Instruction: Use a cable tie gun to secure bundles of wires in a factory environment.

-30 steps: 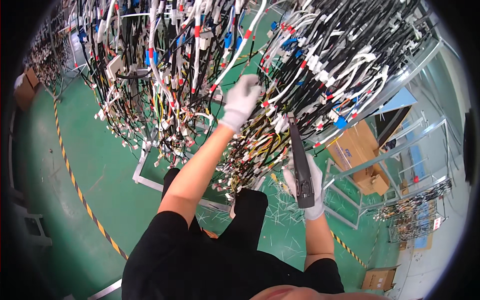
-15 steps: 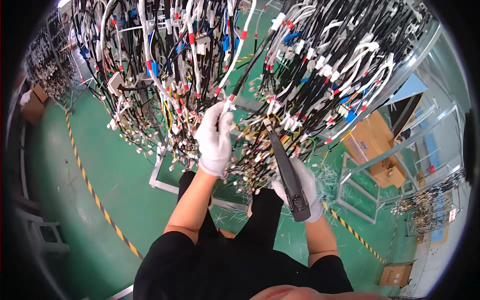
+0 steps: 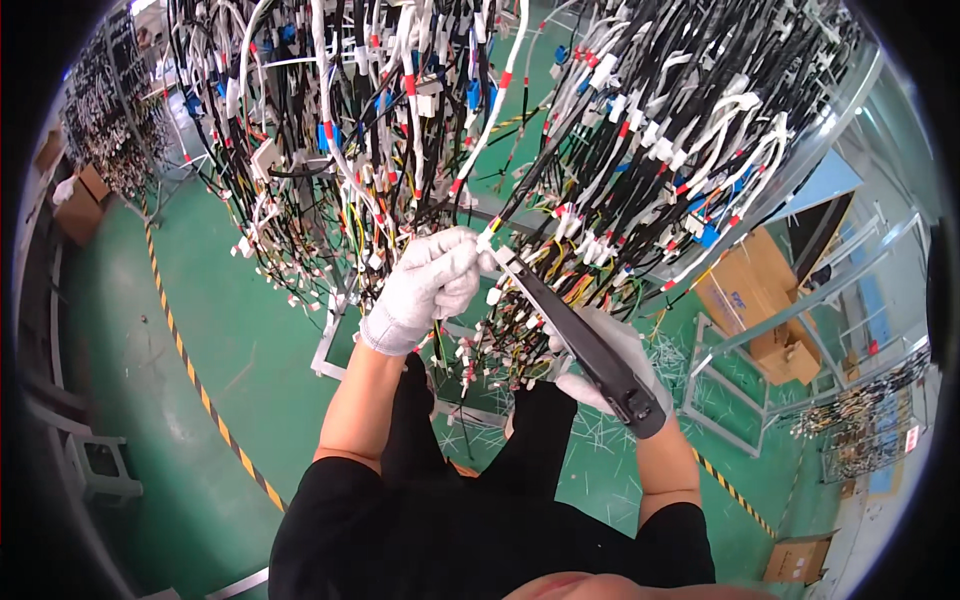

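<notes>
My left hand (image 3: 425, 287), in a white glove, pinches the end of a black-sleeved wire harness (image 3: 520, 192) by a small white piece (image 3: 486, 243) at its tip. In my right hand (image 3: 622, 350), also gloved, is a long black cable tie gun (image 3: 575, 335), held slantwise. Its narrow nose meets the white piece beside my left fingertips; whether a tie sits in the nose is too small to see. Around both hands hang dense bundles of black and white cables with red bands, blue and white connectors and loose coloured wire ends.
A metal rack frame (image 3: 322, 345) stands below the hanging harnesses. Thin pale strips (image 3: 600, 450) litter the green floor on the right. Further right are a cardboard box (image 3: 745, 290) and another metal frame (image 3: 725, 420). Yellow-black tape (image 3: 190, 370) runs along the floor at left.
The gun's nose has moved left to the harness end, its handle swinging right. My left hand has turned, its fingers closing round the white piece. The whole view has shifted slightly.
</notes>
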Motion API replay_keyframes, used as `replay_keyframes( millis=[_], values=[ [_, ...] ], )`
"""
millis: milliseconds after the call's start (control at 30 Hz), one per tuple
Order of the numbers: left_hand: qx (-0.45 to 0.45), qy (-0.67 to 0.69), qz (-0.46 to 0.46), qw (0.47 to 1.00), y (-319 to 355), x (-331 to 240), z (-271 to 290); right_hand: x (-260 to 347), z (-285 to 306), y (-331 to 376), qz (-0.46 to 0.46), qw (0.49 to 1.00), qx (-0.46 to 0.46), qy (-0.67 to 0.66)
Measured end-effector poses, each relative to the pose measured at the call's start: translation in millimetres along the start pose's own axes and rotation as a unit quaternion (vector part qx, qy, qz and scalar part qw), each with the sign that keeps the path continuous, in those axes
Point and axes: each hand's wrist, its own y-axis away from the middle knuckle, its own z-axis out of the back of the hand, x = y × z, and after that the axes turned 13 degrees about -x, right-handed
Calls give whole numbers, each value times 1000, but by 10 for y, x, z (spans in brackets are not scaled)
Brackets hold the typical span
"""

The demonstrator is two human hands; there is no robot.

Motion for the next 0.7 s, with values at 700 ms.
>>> replay_keyframes(
  millis=[700],
  values=[
    [-16,24,14,999,-62,157,-169,-87,-90,244,114,980,-71,145]
  ],
)
